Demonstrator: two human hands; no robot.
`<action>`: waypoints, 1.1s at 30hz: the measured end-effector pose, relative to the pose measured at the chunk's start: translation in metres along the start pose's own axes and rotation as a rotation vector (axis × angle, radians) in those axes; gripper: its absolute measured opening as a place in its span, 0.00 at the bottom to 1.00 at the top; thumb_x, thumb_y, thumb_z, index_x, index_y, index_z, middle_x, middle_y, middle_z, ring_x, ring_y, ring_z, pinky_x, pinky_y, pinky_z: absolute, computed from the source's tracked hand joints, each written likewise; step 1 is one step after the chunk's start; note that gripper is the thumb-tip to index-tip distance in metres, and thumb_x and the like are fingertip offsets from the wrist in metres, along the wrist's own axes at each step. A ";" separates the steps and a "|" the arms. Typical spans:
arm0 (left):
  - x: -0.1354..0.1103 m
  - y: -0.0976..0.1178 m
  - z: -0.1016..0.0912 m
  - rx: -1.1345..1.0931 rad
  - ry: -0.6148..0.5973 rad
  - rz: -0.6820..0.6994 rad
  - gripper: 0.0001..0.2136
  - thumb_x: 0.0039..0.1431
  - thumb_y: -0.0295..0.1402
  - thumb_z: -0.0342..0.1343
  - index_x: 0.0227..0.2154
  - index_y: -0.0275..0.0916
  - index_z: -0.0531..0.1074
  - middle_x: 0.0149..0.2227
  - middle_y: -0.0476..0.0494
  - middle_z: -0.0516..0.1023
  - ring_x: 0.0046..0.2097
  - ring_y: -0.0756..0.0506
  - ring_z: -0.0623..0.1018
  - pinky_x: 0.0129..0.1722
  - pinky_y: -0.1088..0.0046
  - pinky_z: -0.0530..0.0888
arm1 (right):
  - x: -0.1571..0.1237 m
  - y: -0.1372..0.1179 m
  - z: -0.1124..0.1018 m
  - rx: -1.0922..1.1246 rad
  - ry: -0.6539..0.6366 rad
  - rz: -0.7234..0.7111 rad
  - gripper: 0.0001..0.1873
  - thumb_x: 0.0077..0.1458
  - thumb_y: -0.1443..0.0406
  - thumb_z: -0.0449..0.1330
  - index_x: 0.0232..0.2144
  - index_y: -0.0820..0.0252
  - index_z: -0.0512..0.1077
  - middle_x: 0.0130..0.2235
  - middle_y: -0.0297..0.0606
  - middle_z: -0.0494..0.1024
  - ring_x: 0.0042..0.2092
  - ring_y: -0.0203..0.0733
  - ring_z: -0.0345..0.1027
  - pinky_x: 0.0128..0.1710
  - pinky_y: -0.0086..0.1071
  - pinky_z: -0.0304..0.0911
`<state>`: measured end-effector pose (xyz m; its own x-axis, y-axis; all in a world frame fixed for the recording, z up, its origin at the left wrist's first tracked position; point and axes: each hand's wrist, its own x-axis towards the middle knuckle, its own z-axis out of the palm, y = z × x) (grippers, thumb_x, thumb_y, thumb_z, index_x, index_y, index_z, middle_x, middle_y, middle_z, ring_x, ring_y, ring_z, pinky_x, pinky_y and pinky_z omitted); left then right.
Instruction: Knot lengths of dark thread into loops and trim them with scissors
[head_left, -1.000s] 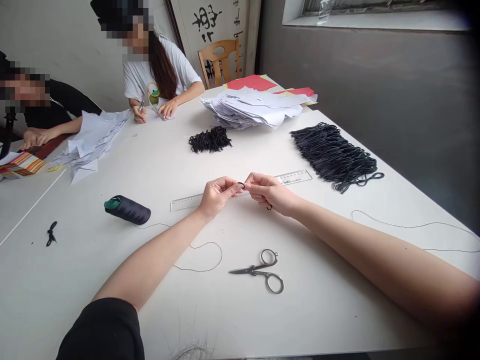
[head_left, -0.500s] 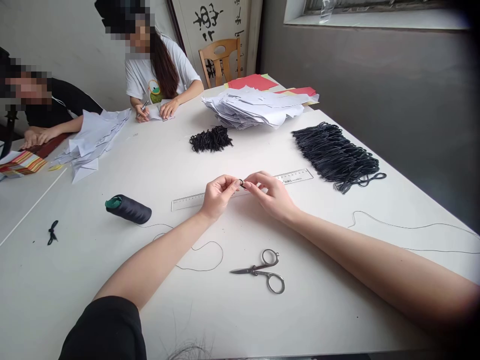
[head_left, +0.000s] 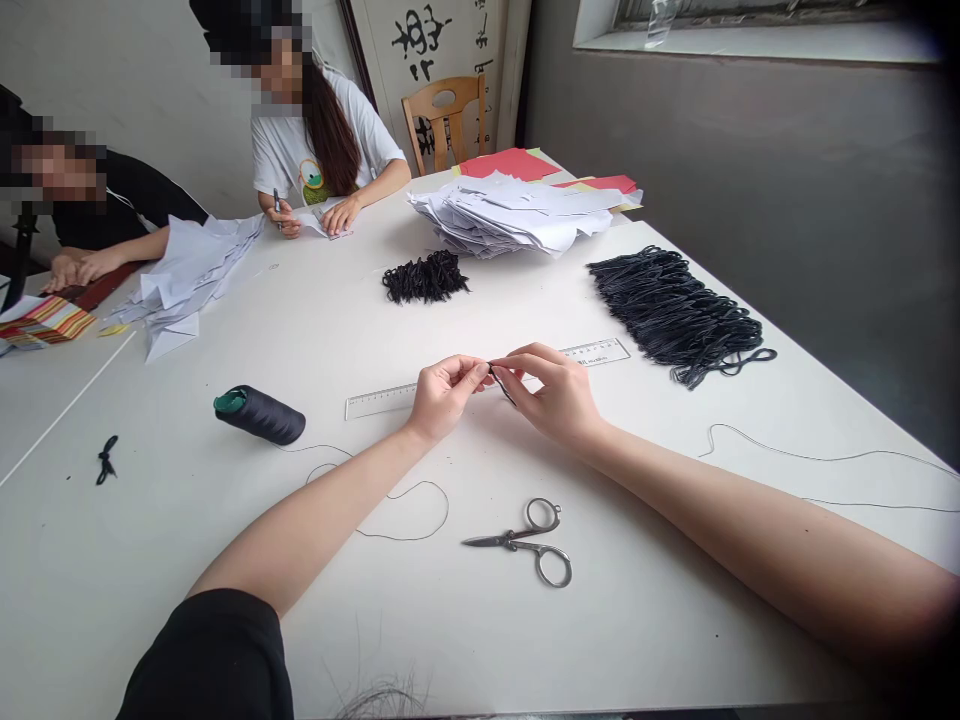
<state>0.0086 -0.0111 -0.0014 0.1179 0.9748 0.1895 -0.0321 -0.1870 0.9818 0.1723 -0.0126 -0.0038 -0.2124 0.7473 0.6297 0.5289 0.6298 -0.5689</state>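
Between my fingertips is a short black cord (head_left: 504, 385), pinched at its upper end by my left hand (head_left: 448, 392) and held along its length by my right hand (head_left: 553, 392). Both hands are closed in a pinch, fingertips nearly meeting, above a clear ruler (head_left: 379, 401). To the left a spool of black thread (head_left: 260, 415) lies on its side, a loose strand trailing from it. Nearer to me rest metal scissors (head_left: 517, 541) with their handles spread. Part of the cord is hidden by my fingers.
On the white table (head_left: 360, 640) lie a small pile of black cord loops (head_left: 425, 277), a larger bundle of black cords (head_left: 675, 315), a paper stack (head_left: 510, 215) and a knotted black cord (head_left: 107, 461). Two people sit opposite; one holds a pen (head_left: 277, 205).
The black cord showed as a small curved loop between my fingertips; now a straighter length slants down along my right fingers. My hands have shifted slightly right. The person opposite has tilted the pen upright.
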 end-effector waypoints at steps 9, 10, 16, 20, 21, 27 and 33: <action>-0.009 0.002 0.002 0.311 0.008 0.147 0.10 0.59 0.38 0.57 0.29 0.37 0.76 0.30 0.44 0.79 0.33 0.48 0.76 0.36 0.71 0.72 | 0.000 0.003 -0.002 -0.143 -0.109 -0.053 0.11 0.59 0.67 0.54 0.32 0.59 0.77 0.35 0.41 0.79 0.31 0.41 0.69 0.35 0.36 0.57; -0.010 0.003 0.002 0.379 0.015 0.194 0.09 0.59 0.37 0.56 0.29 0.38 0.76 0.29 0.45 0.79 0.32 0.48 0.75 0.35 0.71 0.72 | 0.000 0.002 -0.003 -0.155 -0.121 -0.061 0.11 0.58 0.67 0.54 0.32 0.60 0.76 0.34 0.41 0.79 0.31 0.41 0.69 0.35 0.36 0.57; -0.010 0.002 -0.001 0.695 -0.014 0.422 0.07 0.61 0.31 0.53 0.28 0.40 0.73 0.28 0.46 0.77 0.30 0.48 0.72 0.31 0.73 0.68 | 0.004 0.004 -0.007 -0.162 -0.183 -0.095 0.10 0.57 0.67 0.54 0.30 0.62 0.75 0.30 0.41 0.77 0.28 0.39 0.66 0.32 0.34 0.58; -0.008 0.001 -0.004 0.814 -0.086 0.489 0.07 0.61 0.28 0.51 0.30 0.39 0.72 0.29 0.46 0.76 0.32 0.47 0.73 0.33 0.72 0.68 | 0.008 0.011 -0.009 0.018 -0.259 -0.041 0.05 0.52 0.68 0.55 0.27 0.61 0.71 0.30 0.39 0.74 0.27 0.36 0.65 0.28 0.30 0.58; -0.007 0.001 -0.005 0.835 -0.095 0.500 0.07 0.61 0.28 0.50 0.30 0.39 0.72 0.29 0.46 0.75 0.32 0.47 0.72 0.33 0.72 0.68 | 0.010 0.012 -0.010 0.053 -0.273 -0.038 0.04 0.51 0.69 0.55 0.27 0.61 0.70 0.30 0.39 0.73 0.27 0.36 0.65 0.28 0.29 0.59; -0.006 0.000 -0.004 0.952 -0.134 0.544 0.07 0.60 0.26 0.50 0.28 0.39 0.70 0.27 0.45 0.74 0.30 0.46 0.71 0.34 0.70 0.66 | 0.015 0.016 -0.016 -0.119 -0.359 -0.228 0.06 0.51 0.69 0.52 0.28 0.60 0.69 0.30 0.39 0.73 0.26 0.36 0.60 0.30 0.31 0.56; -0.006 0.000 -0.005 0.934 -0.122 0.537 0.07 0.60 0.26 0.49 0.27 0.40 0.69 0.26 0.47 0.72 0.29 0.47 0.70 0.33 0.70 0.65 | 0.016 0.015 -0.019 -0.088 -0.356 -0.171 0.03 0.49 0.69 0.51 0.26 0.60 0.65 0.29 0.38 0.70 0.27 0.36 0.60 0.29 0.30 0.54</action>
<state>0.0027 -0.0167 -0.0022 0.4132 0.7288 0.5460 0.6532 -0.6550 0.3800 0.1926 0.0048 0.0071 -0.5669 0.6696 0.4798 0.5260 0.7425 -0.4148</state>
